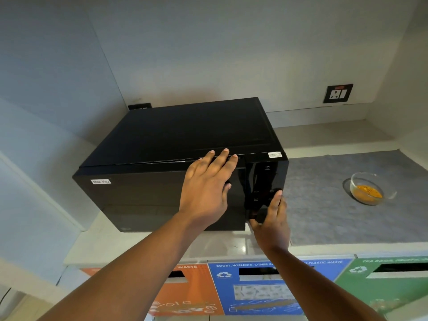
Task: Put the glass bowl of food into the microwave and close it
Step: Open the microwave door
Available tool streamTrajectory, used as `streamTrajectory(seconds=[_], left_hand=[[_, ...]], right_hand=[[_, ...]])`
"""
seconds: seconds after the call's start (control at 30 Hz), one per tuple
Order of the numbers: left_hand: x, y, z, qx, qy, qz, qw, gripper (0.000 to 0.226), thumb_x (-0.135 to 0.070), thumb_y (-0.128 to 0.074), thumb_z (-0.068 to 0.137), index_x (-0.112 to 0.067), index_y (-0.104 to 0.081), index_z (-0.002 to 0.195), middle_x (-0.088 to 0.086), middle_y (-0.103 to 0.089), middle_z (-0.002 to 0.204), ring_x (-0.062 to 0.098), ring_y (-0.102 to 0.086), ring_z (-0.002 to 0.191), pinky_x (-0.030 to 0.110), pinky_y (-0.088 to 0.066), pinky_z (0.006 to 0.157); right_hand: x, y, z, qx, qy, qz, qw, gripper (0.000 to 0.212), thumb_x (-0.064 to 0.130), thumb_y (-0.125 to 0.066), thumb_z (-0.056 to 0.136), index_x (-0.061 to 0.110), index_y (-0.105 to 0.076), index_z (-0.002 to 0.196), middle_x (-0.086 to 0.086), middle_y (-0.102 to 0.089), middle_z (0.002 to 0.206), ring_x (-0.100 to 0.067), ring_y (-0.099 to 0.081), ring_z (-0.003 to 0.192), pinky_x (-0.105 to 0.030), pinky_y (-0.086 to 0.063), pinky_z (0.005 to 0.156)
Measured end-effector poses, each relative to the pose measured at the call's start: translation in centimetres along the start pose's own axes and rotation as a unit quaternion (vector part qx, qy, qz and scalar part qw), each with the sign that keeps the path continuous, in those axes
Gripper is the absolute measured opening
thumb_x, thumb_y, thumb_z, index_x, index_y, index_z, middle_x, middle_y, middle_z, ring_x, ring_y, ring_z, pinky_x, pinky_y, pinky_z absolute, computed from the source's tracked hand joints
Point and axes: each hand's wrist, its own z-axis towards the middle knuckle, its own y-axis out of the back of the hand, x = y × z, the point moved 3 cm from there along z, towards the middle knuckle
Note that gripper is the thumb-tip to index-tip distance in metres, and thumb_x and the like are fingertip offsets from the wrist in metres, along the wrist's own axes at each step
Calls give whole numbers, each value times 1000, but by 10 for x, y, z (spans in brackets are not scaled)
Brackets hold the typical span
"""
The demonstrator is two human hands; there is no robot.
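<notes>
A black microwave stands on the pale counter, its door nearly flush with the front. My left hand lies flat on the door's upper right corner, fingertips over the top edge. My right hand rests on the control panel at the right, fingers apart, one fingertip touching the panel. Neither hand holds anything. The glass bowl with orange-yellow food sits on a grey mat, well to the right of the microwave.
The grey mat covers the counter on the right. A wall socket is behind. Below the counter edge are orange, blue and green waste bin fronts. A white wall panel rises at the left.
</notes>
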Motion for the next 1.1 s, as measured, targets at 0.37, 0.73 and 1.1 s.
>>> streamTrajectory(seconds=[0.37, 0.73, 1.1], left_hand=[[-4, 14, -14, 18, 11, -54, 998, 59, -54, -45, 100, -36, -34, 155, -9, -35, 163, 17, -24, 153, 37, -9, 119], [-17, 46, -42, -23, 93, -221, 971, 34, -39, -48, 101, -31, -72, 124, -11, -70, 130, 10, -56, 129, 32, -32, 113], [-4, 80, -53, 138, 243, -89, 956, 43, -41, -29, 82, -31, -70, 89, -9, -71, 77, 12, -63, 89, 41, -24, 103]], right_hand=[[11, 15, -4, 65, -16, 5, 998, 141, 25, -88, 75, 35, 31, 151, -15, -5, 167, -39, -31, 146, -47, -42, 109], [79, 111, 36, 16, 206, -185, 961, 88, 28, -67, 85, 18, -20, 158, -11, -14, 168, -30, 0, 155, -59, -14, 119], [152, 112, 83, 222, 279, -257, 898, 90, 34, -63, 89, 18, -9, 160, -5, -9, 170, -25, -5, 155, -46, -13, 122]])
